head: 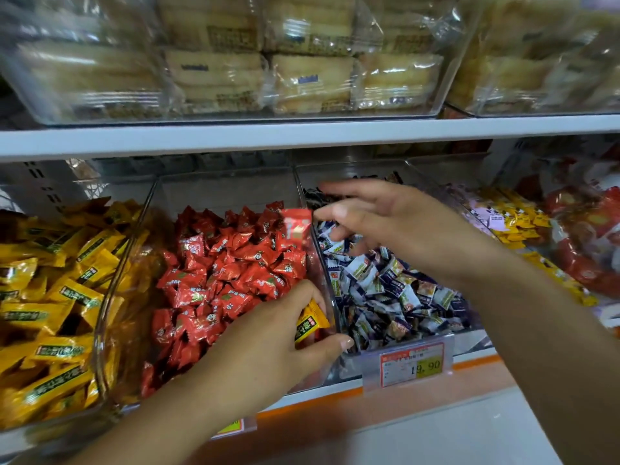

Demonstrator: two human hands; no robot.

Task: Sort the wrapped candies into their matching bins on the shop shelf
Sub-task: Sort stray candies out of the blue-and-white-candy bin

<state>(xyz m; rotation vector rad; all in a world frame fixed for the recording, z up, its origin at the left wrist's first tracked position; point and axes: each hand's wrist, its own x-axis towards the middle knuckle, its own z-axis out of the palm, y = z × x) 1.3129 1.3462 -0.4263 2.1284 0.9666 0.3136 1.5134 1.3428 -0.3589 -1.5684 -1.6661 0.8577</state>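
Item: small yellow wrapped candy with green label [310,318]; pinched between thumb and curled fingers of the left hand [278,344]; held low over the front right corner of the clear plastic bin [228,189] of red wrapped candies [228,270], against its right wall.

Item: single red wrapped candy [297,226]; blurred, above that wall, just beside the fingertips of the right hand [385,223]; contact cannot be told; fingers spread and straight, gripping nothing.

Adjoining right: clear bin [355,171] of blue-and-white wrapped candies [385,286], beneath the right hand; red-and-yellow price tag [414,364] on its front.

Adjoining left: clear bin [110,297] of yellow wrapped candies [50,297].

Above: white shelf edge [302,135]; clear-wrapped pale biscuit packs [302,72].
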